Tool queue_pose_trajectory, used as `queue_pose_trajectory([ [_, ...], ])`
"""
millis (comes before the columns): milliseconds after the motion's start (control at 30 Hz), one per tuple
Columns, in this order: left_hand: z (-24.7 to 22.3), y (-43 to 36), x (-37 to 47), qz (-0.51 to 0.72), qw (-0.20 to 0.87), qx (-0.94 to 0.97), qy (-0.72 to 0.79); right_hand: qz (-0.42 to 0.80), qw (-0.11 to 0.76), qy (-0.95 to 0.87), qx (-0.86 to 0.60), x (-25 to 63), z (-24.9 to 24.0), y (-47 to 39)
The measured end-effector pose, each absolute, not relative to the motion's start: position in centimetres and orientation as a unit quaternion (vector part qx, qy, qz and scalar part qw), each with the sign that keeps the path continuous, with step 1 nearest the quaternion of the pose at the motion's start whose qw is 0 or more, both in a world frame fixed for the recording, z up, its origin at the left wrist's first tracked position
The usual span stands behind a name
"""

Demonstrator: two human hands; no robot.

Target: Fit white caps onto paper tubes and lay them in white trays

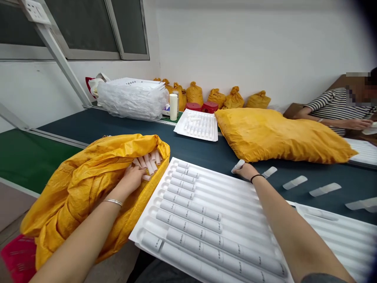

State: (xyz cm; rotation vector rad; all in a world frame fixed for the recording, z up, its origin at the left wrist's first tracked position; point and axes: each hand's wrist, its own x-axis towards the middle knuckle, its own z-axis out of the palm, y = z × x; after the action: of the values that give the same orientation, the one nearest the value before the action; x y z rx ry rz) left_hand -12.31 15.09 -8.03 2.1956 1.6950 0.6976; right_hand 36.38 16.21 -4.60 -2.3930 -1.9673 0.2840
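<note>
My left hand (134, 177) reaches into the mouth of a yellow woven sack (85, 173), its fingers curled over a pile of short white tubes (149, 164). One white tube pokes out from under the fingers; the fingertips are partly hidden. Across the white ribbed tray (232, 200), my right hand (246, 171) is closed around a frosted translucent tube (238, 166) on the dark belt (203, 151). White printed tubes (188, 225) lie end to end in the tray's grooves, mostly on the left and near side.
More frosted tubes (295, 182) lie on the belt to the right, beside a second ribbed tray (332, 232). A full yellow sack (282, 135) and a small loaded tray (197, 125) are farther back. At the far right, a person in a striped shirt (330, 106) handles something white.
</note>
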Motion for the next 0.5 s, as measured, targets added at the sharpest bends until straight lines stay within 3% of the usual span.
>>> queue_pose_trajectory([
  [133,-7.1,13.2,-12.2,0.264,0.124,0.750,0.594,0.090,0.015,-0.650,-0.754,35.5,-2.4,14.0],
  [267,-4.4,9.4,-9.7,0.372,0.121,0.737,0.550,0.145,0.032,-0.728,-0.669,29.9,-1.9,8.2],
  [433,-2.5,5.8,-6.1,0.472,0.176,0.729,0.463,0.187,-0.025,-0.812,-0.552,24.7,-3.6,1.9],
  [500,-2.4,5.0,-5.0,0.493,0.226,0.714,0.443,0.159,0.005,-0.811,-0.563,24.5,-3.4,1.3],
])
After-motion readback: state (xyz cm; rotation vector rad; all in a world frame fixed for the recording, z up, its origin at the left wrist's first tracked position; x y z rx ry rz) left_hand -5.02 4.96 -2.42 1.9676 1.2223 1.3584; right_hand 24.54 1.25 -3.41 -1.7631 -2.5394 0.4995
